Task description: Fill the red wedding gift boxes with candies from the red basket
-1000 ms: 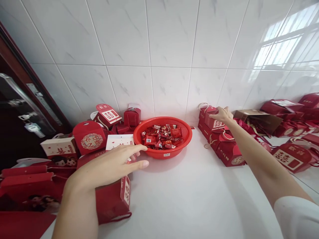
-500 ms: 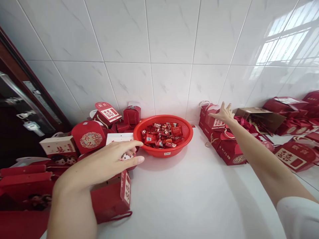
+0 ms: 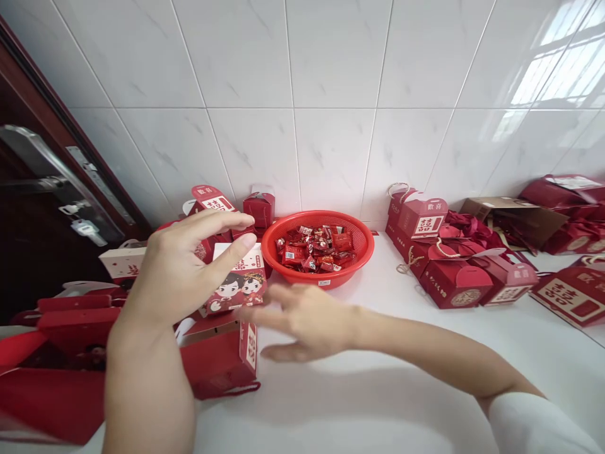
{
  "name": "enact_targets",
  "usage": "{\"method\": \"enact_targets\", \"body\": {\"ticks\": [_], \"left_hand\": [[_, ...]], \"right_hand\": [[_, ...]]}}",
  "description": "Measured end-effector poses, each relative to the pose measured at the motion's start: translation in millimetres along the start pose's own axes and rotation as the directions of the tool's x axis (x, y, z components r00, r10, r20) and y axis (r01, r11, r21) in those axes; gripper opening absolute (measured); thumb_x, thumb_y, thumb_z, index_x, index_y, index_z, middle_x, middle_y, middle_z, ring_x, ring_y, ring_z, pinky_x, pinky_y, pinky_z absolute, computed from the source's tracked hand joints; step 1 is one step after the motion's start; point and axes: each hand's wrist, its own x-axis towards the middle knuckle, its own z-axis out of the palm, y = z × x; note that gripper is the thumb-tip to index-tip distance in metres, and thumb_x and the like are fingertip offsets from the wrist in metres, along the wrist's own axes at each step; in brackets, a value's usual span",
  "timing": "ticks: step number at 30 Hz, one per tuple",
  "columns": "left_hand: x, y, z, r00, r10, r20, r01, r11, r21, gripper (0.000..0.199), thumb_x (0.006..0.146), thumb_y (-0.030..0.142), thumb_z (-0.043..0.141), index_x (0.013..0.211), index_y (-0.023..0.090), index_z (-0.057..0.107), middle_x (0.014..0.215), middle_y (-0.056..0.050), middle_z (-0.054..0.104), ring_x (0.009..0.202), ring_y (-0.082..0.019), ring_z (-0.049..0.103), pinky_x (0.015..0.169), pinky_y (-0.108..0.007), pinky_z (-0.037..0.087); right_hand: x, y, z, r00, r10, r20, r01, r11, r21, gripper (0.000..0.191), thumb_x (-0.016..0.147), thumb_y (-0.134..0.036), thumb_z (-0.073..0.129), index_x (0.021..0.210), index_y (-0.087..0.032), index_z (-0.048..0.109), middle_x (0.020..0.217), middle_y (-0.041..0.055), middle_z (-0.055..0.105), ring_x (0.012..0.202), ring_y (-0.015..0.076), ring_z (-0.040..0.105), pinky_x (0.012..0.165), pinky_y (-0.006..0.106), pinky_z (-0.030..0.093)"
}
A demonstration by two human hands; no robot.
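Note:
My left hand point(image 3: 198, 265) hovers over the left group of boxes, fingers stretched and thumb apart, holding nothing. Just beyond its thumb is a gift box with two cartoon figures point(image 3: 241, 284). My right hand point(image 3: 302, 321) reaches leftward across the white surface, blurred, with its fingers spread and nothing in them. Its fingertips are close to that cartoon box and to a red box with an open top point(image 3: 217, 359); whether they touch, I cannot tell. Behind my right hand stands a red plastic basket point(image 3: 319, 277) filled with red-wrapped candies point(image 3: 316, 249).
Red gift boxes point(image 3: 456, 284) cluster on the right, near an open brown carton point(image 3: 534, 221). Larger red boxes point(image 3: 61, 378) crowd the left edge. A tiled wall point(image 3: 331, 151) rises behind, and a dark door with keys point(image 3: 87, 228) stands at far left.
My right hand has swung from the right-hand boxes across to the left ones. My left hand has lifted and drawn back slightly, uncovering the cartoon box. The view has shifted a little.

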Motion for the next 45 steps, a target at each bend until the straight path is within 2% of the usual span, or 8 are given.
{"method": "enact_targets", "body": {"ticks": [6,13,16,20,28,34,38,45], "left_hand": [[-2,1,-4.5,0.999,0.006,0.039,-0.006,1.0,-0.007,0.024,0.09,0.042,0.061,0.101,0.024,0.073,0.106,0.001,0.076,0.1,-0.019,0.069,0.095,-0.03,0.053],[-2,3,-1.1,0.956,0.01,0.293,0.018,0.996,-0.091,0.027,0.09,0.047,0.059,0.105,0.028,0.073,0.106,0.002,0.077,0.095,-0.019,0.071,0.085,-0.029,0.056],[0,3,7.7,0.875,-0.012,0.484,0.08,0.99,-0.12,0.033,0.09,0.05,0.057,0.108,0.028,0.075,0.108,0.001,0.077,0.098,-0.021,0.071,0.084,-0.028,0.056],[3,4,22.7,0.691,0.018,0.723,0.101,0.988,-0.121,0.04,0.095,0.052,0.048,0.115,0.029,0.074,0.111,-0.001,0.076,0.1,-0.022,0.07,0.084,-0.028,0.054],[0,12,45.1,0.508,0.033,0.861,0.124,0.986,-0.111,0.039,0.096,0.052,0.044,0.093,0.024,0.071,0.101,-0.003,0.072,0.085,-0.02,0.067,0.076,-0.028,0.049],[-7,20,56.7,0.458,0.122,0.88,0.107,0.976,-0.191,0.036,0.098,0.048,0.045,0.111,0.029,0.072,0.12,-0.004,0.064,0.102,-0.02,0.063,0.088,-0.029,0.046],[-10,34,59.9,0.475,0.196,0.858,0.097,0.957,-0.273,0.035,0.101,0.045,0.043,0.121,0.033,0.069,0.136,-0.003,0.056,0.115,-0.022,0.06,0.095,-0.031,0.045],[-14,46,64.0,0.429,0.174,0.886,0.043,0.976,-0.213,0.039,0.099,0.045,0.043,0.097,0.025,0.076,0.132,-0.008,0.059,0.118,-0.028,0.06,0.087,-0.034,0.049]], "right_hand": [[18,-18,28,0.983,-0.041,0.179,0.044,0.999,-0.011,0.024,0.098,-0.032,0.051,0.111,-0.014,0.061,0.087,0.0053,0.069,0.071,0.0184,0.06,0.063,0.033,0.042],[-32,-11,-28,0.99,-0.043,0.132,0.04,0.999,0.026,0.025,0.098,-0.037,0.057,0.088,-0.015,0.063,0.068,0.001,0.064,0.059,0.0137,0.048,0.066,0.03,0.038],[-54,-18,-51,0.99,0.069,0.122,-0.064,0.997,-0.047,0.026,0.097,-0.035,0.058,0.079,-0.016,0.061,0.06,0.0004,0.06,0.055,0.013,0.043,0.06,0.029,0.031],[-65,-25,-58,0.955,0.293,0.055,-0.276,0.938,-0.209,0.033,0.099,-0.028,0.051,0.068,-0.017,0.056,0.053,-0.0002,0.053,0.048,0.0112,0.034,0.055,0.03,0.022],[-67,-35,-48,0.919,0.35,0.18,-0.307,0.924,-0.227,0.029,0.096,-0.024,0.054,0.068,-0.017,0.059,0.057,0.0016,0.054,0.048,0.0114,0.031,0.052,0.031,0.015],[-85,-35,-69,0.927,0.203,0.316,-0.225,0.974,0.036,0.026,0.094,-0.038,0.061,0.077,-0.019,0.064,0.059,-0.0019,0.053,0.05,0.0112,0.03,0.054,0.03,0.019],[-90,-14,-79,0.881,0.325,0.344,-0.362,0.931,0.045,0.029,0.099,-0.023,0.049,0.074,-0.018,0.063,0.059,-0.0023,0.053,0.05,0.0102,0.035,0.055,0.028,0.022],[-85,12,-74,0.838,0.253,0.484,-0.38,0.906,0.185,0.022,0.096,-0.02,0.052,0.087,-0.02,0.073,0.072,0.0004,0.058,0.065,0.0118,0.049,0.06,0.025,0.031]]}}
